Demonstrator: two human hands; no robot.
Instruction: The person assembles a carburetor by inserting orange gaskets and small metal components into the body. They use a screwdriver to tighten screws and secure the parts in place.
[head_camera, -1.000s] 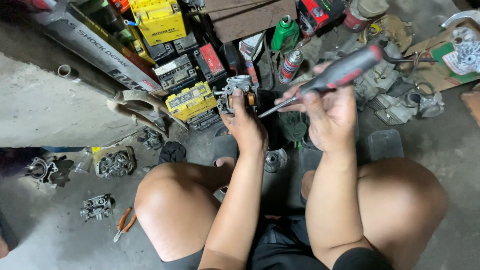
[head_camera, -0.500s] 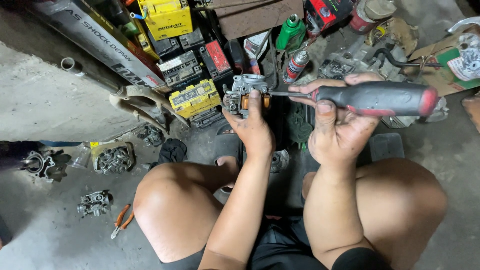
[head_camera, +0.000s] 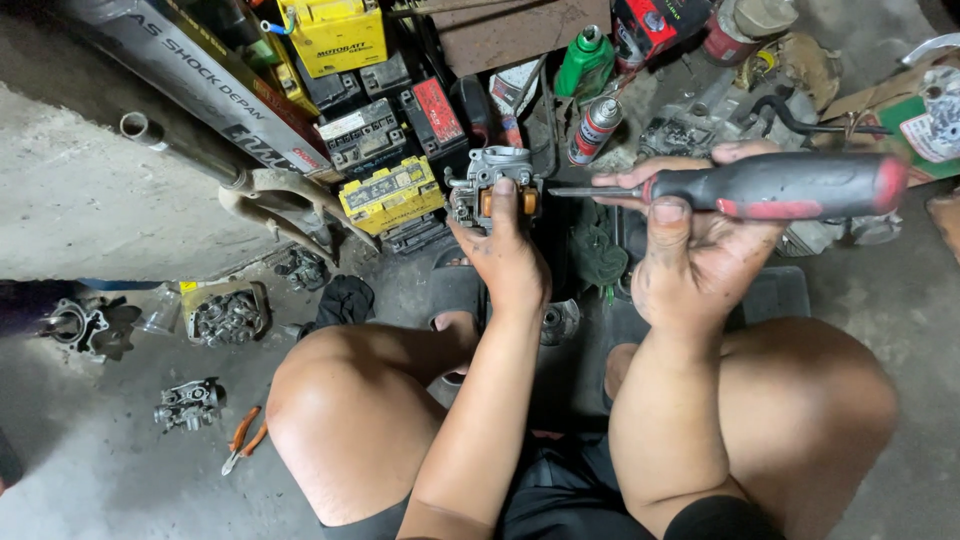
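Observation:
My left hand (head_camera: 505, 255) grips a small grey metal carburettor (head_camera: 490, 178) with an orange part on it, held up in front of my knees. My right hand (head_camera: 695, 250) holds a screwdriver (head_camera: 770, 187) with a black and red handle, lying almost level. Its metal tip points left and ends just right of the carburettor, close to it; I cannot tell if it touches. Both my bare knees frame the lower half of the view as I squat on the concrete floor.
Yellow and black batteries (head_camera: 390, 195) are stacked behind the carburettor, with a green bottle (head_camera: 583, 62) and a spray can (head_camera: 594, 130). Engine parts (head_camera: 226, 317), another carburettor (head_camera: 186, 403) and orange-handled pliers (head_camera: 243, 437) lie on the floor (head_camera: 80, 200) at left.
The screwdriver has swung from a steep tilt down to nearly level, its handle going right. My left hand stays on the carburettor.

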